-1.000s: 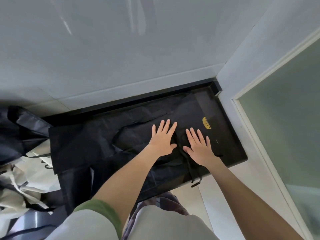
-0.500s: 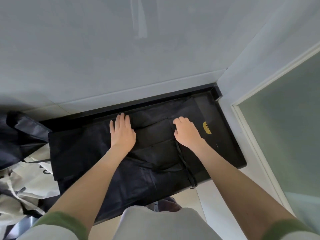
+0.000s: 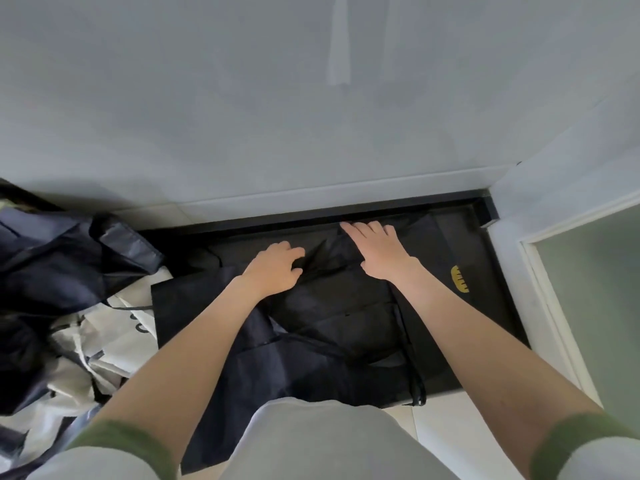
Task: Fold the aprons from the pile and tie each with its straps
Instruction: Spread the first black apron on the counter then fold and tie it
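Hemmed in: a wall (image 3: pixel 311 116) and raised black rim (image 3: pixel 277 223) close the far side, a side wall (image 3: pixel 561 188) the right, a pile (image 3: pixel 69 289) of aprons the left. Open room lies above the spread apron (image 3: pixel 346 306).

A smooth grey wall (image 3: pixel 242 98) fills the upper field, carrying a pale vertical light reflection (image 3: pixel 337 46) and ending in a lighter band (image 3: pixel 311 197) at its base. Below it sits a black work surface with a raised rim (image 3: pixel 485 207). At right, a white frame (image 3: pixel 540 282) encloses a frosted greenish glass panel (image 3: pixel 595 306), and pale floor tiles (image 3: pixel 440 427) lie beneath.
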`<state>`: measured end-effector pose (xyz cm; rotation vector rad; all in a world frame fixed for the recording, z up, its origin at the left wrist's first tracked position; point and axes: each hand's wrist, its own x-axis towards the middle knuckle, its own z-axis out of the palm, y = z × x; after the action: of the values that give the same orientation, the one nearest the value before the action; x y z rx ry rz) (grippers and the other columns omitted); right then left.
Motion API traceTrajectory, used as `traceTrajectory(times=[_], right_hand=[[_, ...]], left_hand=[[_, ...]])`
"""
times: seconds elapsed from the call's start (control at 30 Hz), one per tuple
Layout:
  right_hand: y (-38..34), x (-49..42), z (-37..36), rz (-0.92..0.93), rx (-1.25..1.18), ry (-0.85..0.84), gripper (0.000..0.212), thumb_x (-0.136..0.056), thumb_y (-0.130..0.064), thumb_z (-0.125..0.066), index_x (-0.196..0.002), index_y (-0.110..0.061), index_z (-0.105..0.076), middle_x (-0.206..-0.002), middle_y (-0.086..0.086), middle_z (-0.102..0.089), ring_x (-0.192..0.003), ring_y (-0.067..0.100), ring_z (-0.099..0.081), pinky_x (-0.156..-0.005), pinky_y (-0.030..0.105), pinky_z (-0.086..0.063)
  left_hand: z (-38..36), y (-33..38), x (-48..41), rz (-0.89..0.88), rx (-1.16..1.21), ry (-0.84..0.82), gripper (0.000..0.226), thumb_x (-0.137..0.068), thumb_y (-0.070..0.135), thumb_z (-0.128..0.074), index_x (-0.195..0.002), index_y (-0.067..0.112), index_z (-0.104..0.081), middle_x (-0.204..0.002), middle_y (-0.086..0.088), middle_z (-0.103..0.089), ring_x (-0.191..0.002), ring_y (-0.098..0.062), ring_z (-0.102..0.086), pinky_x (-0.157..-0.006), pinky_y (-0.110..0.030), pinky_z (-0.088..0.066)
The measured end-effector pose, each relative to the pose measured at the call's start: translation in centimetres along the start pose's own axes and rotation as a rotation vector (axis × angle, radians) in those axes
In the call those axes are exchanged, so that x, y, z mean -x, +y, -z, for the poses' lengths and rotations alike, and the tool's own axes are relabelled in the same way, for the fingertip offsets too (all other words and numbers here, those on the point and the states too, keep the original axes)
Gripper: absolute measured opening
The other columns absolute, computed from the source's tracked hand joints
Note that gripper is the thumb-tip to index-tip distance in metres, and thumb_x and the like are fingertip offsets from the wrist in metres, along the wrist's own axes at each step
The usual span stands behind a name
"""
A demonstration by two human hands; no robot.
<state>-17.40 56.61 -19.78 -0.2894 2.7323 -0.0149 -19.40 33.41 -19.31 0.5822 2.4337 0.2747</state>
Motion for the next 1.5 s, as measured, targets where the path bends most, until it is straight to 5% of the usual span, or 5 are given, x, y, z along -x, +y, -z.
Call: traceTrajectory(times=[0.27,0.7,0.93,1.3,1.5], right_hand=[[1.7,0.5,1.9,-0.202,0.093,0.138,0.045,-0.082,0.004,-0.051,-0.124,-0.010,-0.044,-0.110,0.004,-0.056,-0.110,0.024,-0.049,-0.109,0.038,-0.023],[3.3,2.8,3.2,-0.124,0.009,0.038,0.027,-0.084,-0.020,-0.061,-0.110,-0.017,-0.053,-0.139,0.003,-0.045,-0.136,0.021,-0.027,-0.109,0.040,-0.017],[2.9,5.0,2.0,-0.145,0.084,-0.167,0.065,-0.081,-0.027,-0.063,-0.141,-0.029,-0.038,-0.136,0.004,-0.041,-0.128,0.028,-0.032,-0.108,0.045,-0.019],[2.0,7.9,0.1,-0.305,-0.100,-0.138,0.027,-0.096,-0.011,-0.048,-0.122,-0.013,-0.043,-0.100,0.005,-0.058,-0.086,0.023,-0.059,-0.075,0.035,-0.052],[2.3,7.7,1.6,-0.470,-0.154,0.161,0.052,-0.094,-0.012,-0.056,-0.136,-0.008,-0.028,-0.115,0.012,-0.055,-0.092,0.030,-0.063,-0.068,0.036,-0.045]], left_hand=[[3.0,1.2,0.6,-0.029,-0.111,0.180,0.030,-0.104,0.025,-0.036,-0.132,0.025,-0.047,-0.110,-0.003,-0.057,-0.095,-0.024,-0.060,-0.073,-0.036,-0.051],[5.4,3.5,1.7,-0.353,-0.139,0.247,0.032,-0.104,0.030,-0.036,-0.128,0.032,-0.057,-0.111,0.007,-0.058,-0.110,-0.011,-0.050,-0.078,-0.028,-0.043],[5.0,3.3,3.2,-0.259,-0.109,0.225,0.028,-0.102,0.033,-0.041,-0.127,0.031,-0.055,-0.113,0.007,-0.060,-0.109,-0.012,-0.051,-0.085,-0.031,-0.046],[2.6,2.4,4.4,-0.015,-0.284,-0.151,0.052,-0.090,0.010,-0.048,-0.140,0.023,-0.042,-0.125,-0.010,-0.053,-0.109,-0.028,-0.055,-0.085,-0.036,-0.049],[3.7,4.4,4.1,0.149,-0.279,0.238,0.039,-0.092,0.001,-0.045,-0.129,0.011,-0.045,-0.121,-0.009,-0.052,-0.112,-0.026,-0.049,-0.075,-0.032,-0.042]])
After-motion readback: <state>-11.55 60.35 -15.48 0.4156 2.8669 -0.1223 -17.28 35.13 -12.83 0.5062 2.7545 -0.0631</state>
